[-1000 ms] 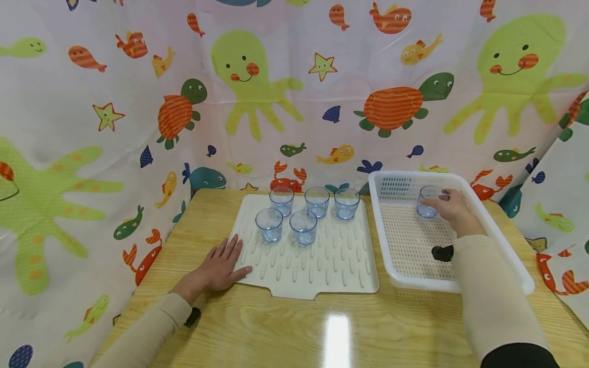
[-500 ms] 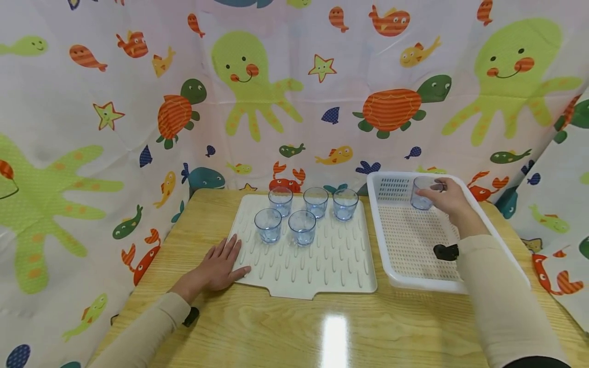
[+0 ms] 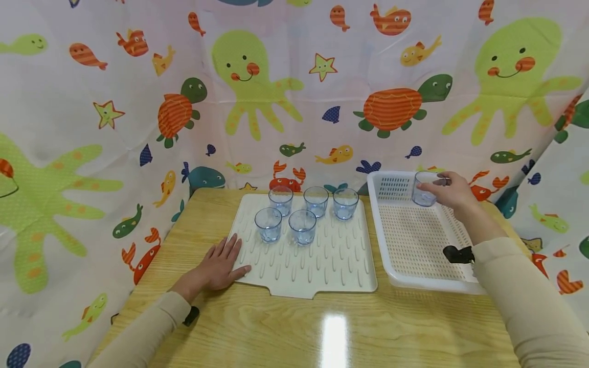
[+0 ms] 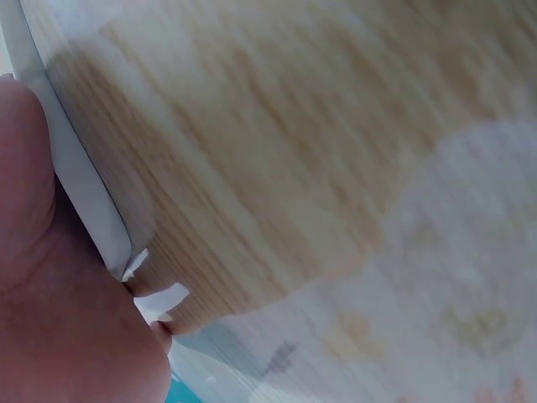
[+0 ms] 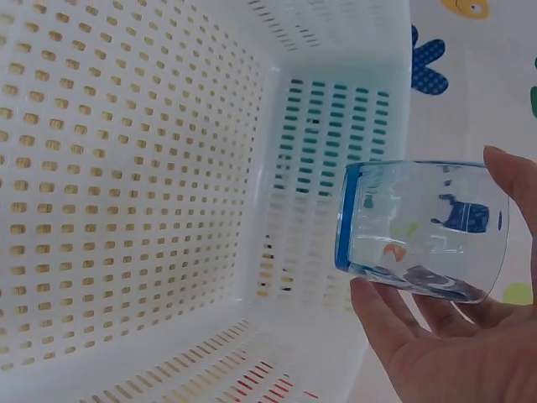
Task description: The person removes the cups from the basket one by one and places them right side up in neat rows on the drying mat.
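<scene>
Within the far part of the white basket (image 3: 411,245), my right hand (image 3: 453,194) grips a clear bluish drinking glass (image 3: 424,196), roughly upright. The right wrist view shows fingers on one side of this glass (image 5: 419,231) and the thumb at its rim, with its thick blue base toward the perforated basket floor (image 5: 126,185) and apart from it. My left hand (image 3: 216,266) lies flat, fingers spread, at the left edge of a cream ridged tray (image 3: 294,281). On that tray stand several similar glasses (image 3: 302,228), upright and grouped toward the back.
A wooden table (image 3: 257,327) carries the tray and the basket side by side, a narrow gap between them. Behind and to both sides hangs a white curtain (image 3: 285,112) printed with sea animals. The basket's raised walls surround the held glass.
My right hand has raised the glass and shifted slightly away from me, toward the basket's back wall. The right forearm has swung rightward. My left hand and the glasses on the tray stay put.
</scene>
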Motion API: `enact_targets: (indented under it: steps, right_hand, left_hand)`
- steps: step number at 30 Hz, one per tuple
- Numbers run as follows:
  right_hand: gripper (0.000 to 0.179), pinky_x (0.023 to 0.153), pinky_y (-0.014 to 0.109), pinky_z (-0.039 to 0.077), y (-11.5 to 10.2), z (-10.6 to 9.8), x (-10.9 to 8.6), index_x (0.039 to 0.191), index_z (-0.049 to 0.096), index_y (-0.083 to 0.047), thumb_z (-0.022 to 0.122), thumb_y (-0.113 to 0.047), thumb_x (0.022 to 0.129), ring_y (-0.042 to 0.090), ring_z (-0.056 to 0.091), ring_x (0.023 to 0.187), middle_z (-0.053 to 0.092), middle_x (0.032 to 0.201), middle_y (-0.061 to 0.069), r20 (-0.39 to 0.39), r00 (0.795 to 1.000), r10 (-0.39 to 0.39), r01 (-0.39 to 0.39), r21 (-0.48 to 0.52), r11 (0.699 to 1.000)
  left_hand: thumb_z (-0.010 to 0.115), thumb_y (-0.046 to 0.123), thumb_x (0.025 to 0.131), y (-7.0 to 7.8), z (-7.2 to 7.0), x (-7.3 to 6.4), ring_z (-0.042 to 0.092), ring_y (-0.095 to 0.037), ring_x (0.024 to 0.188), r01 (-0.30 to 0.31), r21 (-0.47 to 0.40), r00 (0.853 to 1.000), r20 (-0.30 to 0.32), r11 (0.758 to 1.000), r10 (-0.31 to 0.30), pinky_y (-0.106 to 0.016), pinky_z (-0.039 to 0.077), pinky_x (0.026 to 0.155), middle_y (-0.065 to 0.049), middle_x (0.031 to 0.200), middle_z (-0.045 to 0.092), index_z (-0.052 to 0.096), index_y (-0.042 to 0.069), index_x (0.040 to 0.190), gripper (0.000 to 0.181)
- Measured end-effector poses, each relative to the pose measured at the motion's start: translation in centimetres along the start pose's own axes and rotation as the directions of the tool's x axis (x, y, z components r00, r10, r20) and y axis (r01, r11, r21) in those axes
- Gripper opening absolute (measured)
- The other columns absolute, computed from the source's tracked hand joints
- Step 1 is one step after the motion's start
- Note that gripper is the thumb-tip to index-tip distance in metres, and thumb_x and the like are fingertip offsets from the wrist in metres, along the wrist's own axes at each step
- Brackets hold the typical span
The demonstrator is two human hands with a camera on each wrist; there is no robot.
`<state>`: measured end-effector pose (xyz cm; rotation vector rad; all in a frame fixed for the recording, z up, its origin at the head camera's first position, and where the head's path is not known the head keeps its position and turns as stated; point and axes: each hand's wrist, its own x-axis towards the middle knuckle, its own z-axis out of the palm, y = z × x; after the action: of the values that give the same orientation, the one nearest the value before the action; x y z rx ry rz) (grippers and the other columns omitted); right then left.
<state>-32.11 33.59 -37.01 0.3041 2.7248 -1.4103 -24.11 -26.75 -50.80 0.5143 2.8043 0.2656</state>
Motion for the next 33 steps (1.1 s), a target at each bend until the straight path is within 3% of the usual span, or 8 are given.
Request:
enact_targets:
  steps: [3, 10, 20, 27, 33]
  right_hand:
    - [0.105, 0.111, 0.065, 0.036, -0.3, -0.1, -0.5, 0.16, 0.01, 0.006, 0.065, -0.056, 0.096, 0.049, 0.036, 0.132, 0.03, 0.154, 0.035, 0.003, 1.0, -0.018, 0.018, -0.004, 1.0]
    - [0.103, 0.111, 0.064, 0.036, -0.7, -0.1, -2.2, 0.159, 0.013, 0.008, 0.066, -0.053, 0.096, 0.05, 0.034, 0.134, 0.03, 0.154, 0.036, 0.021, 0.999, -0.05, 0.05, -0.016, 0.999]
    - [0.101, 0.106, 0.059, 0.04, -1.7, 0.3, -4.0, 0.16, 0.015, 0.005, 0.069, -0.051, 0.095, 0.049, 0.036, 0.135, 0.033, 0.154, 0.033, 0.041, 0.995, -0.086, 0.087, -0.014, 0.996]
    - [0.091, 0.097, 0.047, 0.042, -2.2, 1.0, -5.3, 0.158, 0.028, -0.001, 0.071, -0.05, 0.095, 0.038, 0.044, 0.129, 0.041, 0.149, 0.025, 0.056, 0.989, -0.136, 0.136, -0.005, 0.991]
    - [0.089, 0.099, 0.053, 0.041, -2.2, 1.4, -6.2, 0.159, 0.03, -0.003, 0.07, -0.051, 0.095, 0.037, 0.044, 0.127, 0.039, 0.151, 0.025, 0.075, 0.983, -0.167, 0.167, -0.003, 0.986]
  left_hand:
    - [0.04, 0.069, 0.101, 0.3, -0.5, -0.3, 0.0, -0.045, 0.156, 0.002, 0.006, 1.0, 0.01, 1.0, -0.002, -0.066, 0.004, 0.121, -0.019, 0.171, 0.0, 0.01, 0.002, 0.164, 0.097]
    - [0.037, 0.073, 0.1, 0.1, 0.3, -0.1, 0.0, -0.043, 0.156, 0.002, 0.003, 1.0, 0.0, 1.0, -0.002, -0.065, 0.006, 0.121, -0.017, 0.172, 0.0, 0.009, 0.004, 0.164, 0.099]
    - [0.035, 0.074, 0.1, 0.5, -0.4, -0.4, 0.0, -0.044, 0.156, -0.004, 0.005, 1.0, -0.005, 1.0, 0.004, -0.065, 0.004, 0.121, -0.018, 0.171, 0.0, 0.009, 0.002, 0.164, 0.1]
    - [0.034, 0.074, 0.1, 0.4, -0.4, -0.5, -0.001, -0.044, 0.156, -0.007, -0.003, 1.0, 0.0, 1.0, 0.007, -0.065, 0.004, 0.121, -0.018, 0.171, -0.001, 0.008, 0.002, 0.164, 0.1]
    - [0.037, 0.073, 0.099, 0.4, -0.3, -0.4, 0.0, -0.044, 0.156, -0.009, 0.0, 1.0, -0.006, 1.0, 0.009, -0.065, 0.004, 0.121, -0.019, 0.171, 0.0, 0.01, 0.001, 0.164, 0.1]
